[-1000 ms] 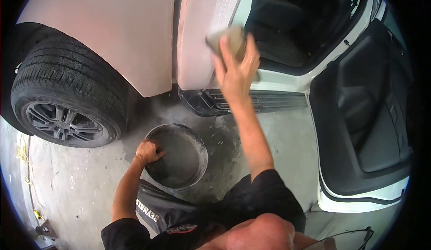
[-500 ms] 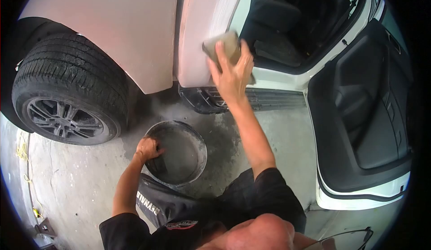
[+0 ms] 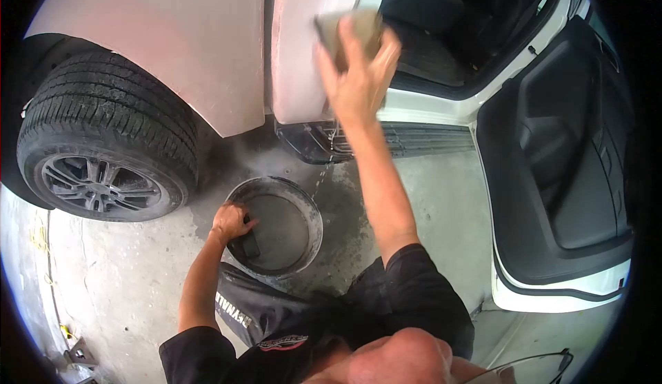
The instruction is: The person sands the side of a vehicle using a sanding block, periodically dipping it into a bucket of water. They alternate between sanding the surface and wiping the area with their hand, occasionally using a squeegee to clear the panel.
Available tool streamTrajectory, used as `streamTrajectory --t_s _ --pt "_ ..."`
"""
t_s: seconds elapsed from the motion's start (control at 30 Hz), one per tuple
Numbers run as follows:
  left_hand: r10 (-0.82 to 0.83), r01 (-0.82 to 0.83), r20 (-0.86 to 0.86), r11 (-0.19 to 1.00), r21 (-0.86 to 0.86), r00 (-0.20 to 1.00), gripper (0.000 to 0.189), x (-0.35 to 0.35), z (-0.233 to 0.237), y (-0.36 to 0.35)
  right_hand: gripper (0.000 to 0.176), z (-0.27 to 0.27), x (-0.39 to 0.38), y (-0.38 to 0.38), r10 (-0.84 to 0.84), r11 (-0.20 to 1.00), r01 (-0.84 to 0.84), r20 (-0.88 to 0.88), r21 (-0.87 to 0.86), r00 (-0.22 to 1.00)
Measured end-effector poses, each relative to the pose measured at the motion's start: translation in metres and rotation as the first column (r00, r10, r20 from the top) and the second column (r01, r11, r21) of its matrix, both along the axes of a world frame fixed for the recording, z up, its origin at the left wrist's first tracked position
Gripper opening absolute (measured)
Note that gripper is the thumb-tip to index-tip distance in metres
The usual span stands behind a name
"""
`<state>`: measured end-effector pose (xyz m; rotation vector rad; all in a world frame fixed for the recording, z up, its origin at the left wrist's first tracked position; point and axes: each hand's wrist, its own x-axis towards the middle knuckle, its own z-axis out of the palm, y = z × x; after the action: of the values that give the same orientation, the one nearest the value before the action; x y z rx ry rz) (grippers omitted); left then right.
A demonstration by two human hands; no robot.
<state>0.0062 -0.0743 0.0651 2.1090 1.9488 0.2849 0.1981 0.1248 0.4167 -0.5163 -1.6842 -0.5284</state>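
Observation:
My right hand is raised against the pinkish-white car body panel beside the door opening, its fingers spread over a tan sponge that is blurred by motion. Water drops fall below this hand past the black side step. Lower down, my left hand reaches over the left rim of a round dark bucket of grey, cloudy water. Its fingers are closed on a dark sanding block, which is partly hidden by the hand and the bucket's wall.
A large tyre with a grey alloy wheel stands at the left. The open car door takes up the right side. Wet patches mark the concrete floor around the bucket. A yellow cord lies at the far left.
My right hand has moved up the panel with the sponge, and drops now fall beneath it. The left hand stays at the bucket, with more of the dark block showing.

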Motion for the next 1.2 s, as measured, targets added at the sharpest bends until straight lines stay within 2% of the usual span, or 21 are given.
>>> streamTrajectory --t_s 0.03,0.1,0.13,0.2,0.23,0.33,0.43,0.47,0.53,0.63,0.73,0.77,0.87,0.93,1.03,1.07,1.13,1.2 --pt "-0.011 0.011 0.003 1.000 -0.003 1.000 0.042 -0.001 0.000 0.001 0.059 0.021 -0.007 0.000 -0.016 0.999 0.018 -0.035 0.050 0.999" --pt "-0.015 0.015 0.002 1.000 -0.020 1.000 0.043 -0.001 -0.002 -0.004 0.061 0.012 -0.010 0.000 0.008 0.999 -0.006 -0.056 0.034 0.998" --pt "-0.012 0.011 -0.006 1.000 -0.024 1.000 0.043 0.000 -0.003 -0.003 0.064 -0.005 -0.005 0.004 0.019 0.999 -0.017 -0.052 0.036 0.998" --pt "-0.010 0.010 -0.015 0.999 -0.052 1.000 0.044 -0.003 0.000 -0.002 0.067 -0.063 0.006 -0.009 -0.066 0.997 0.068 0.068 -0.027 0.995" --pt "-0.004 0.003 -0.010 0.997 -0.072 1.000 0.045 -0.002 0.004 -0.001 0.071 -0.087 0.010 -0.008 0.002 0.998 0.002 0.075 -0.056 0.997" --pt "0.015 -0.018 -0.023 0.991 -0.132 1.000 0.048 0.007 0.002 -0.013 0.075 -0.046 0.008 -0.009 -0.050 0.999 0.049 0.155 0.009 0.987" --pt "-0.007 0.008 -0.051 1.000 0.013 0.999 0.051 -0.003 -0.018 0.000 0.071 0.055 -0.022 -0.008 -0.053 0.991 0.046 0.054 0.125 0.997" --pt "-0.018 0.018 -0.059 1.000 0.002 0.998 0.051 -0.004 -0.013 0.007 0.069 0.074 -0.028 -0.009 -0.041 0.987 0.034 0.040 0.156 0.998" --pt "-0.045 0.042 -0.063 0.998 -0.051 0.997 0.050 0.000 0.001 -0.002 0.068 0.046 -0.025 -0.008 -0.079 0.992 0.074 0.048 0.104 0.996" --pt "-0.047 0.052 -0.096 0.998 0.046 0.994 0.050 -0.003 -0.012 -0.004 0.069 -0.040 -0.010 -0.004 -0.060 0.997 0.052 0.141 0.063 0.988" --pt "-0.048 0.044 -0.080 0.998 -0.054 0.996 0.049 0.000 -0.005 -0.004 0.061 -0.025 -0.010 -0.010 -0.081 0.995 0.068 0.211 0.067 0.974" --pt "-0.045 0.040 -0.071 0.996 -0.076 0.996 0.048 0.003 -0.002 -0.010 0.058 0.005 -0.018 -0.009 -0.081 0.993 0.063 0.183 0.101 0.980" --pt "-0.013 0.008 -0.075 0.997 -0.073 0.997 0.046 0.003 0.011 -0.001 0.055 0.110 -0.050 -0.015 -0.051 0.964 0.061 -0.043 0.260 0.998" --pt "-0.026 0.020 -0.088 0.998 -0.065 0.996 0.046 0.001 0.000 -0.003 0.052 0.103 -0.053 -0.019 -0.075 0.978 0.086 -0.062 0.191 0.995" --pt "-0.061 0.055 -0.099 0.997 -0.057 0.993 0.047 -0.003 -0.005 0.001 0.046 -0.008 -0.041 -0.006 -0.169 0.962 0.153 0.054 0.227 0.984" --pt "-0.067 0.061 -0.111 0.996 -0.064 0.992 0.048 -0.001 -0.005 -0.002 0.044 -0.016 -0.037 -0.008 -0.121 0.975 0.101 0.091 0.199 0.988" --pt "-0.016 0.012 -0.087 0.999 -0.049 0.996 0.048 0.004 -0.001 -0.007 0.042 -0.017 -0.035 -0.019 -0.013 0.991 -0.006 0.148 0.130 0.989" --pt "-0.008 0.007 -0.066 1.000 -0.013 0.998 0.048 0.002 0.002 -0.007 0.042 0.036 -0.045 -0.014 -0.027 0.978 -0.002 0.140 0.208 0.990"
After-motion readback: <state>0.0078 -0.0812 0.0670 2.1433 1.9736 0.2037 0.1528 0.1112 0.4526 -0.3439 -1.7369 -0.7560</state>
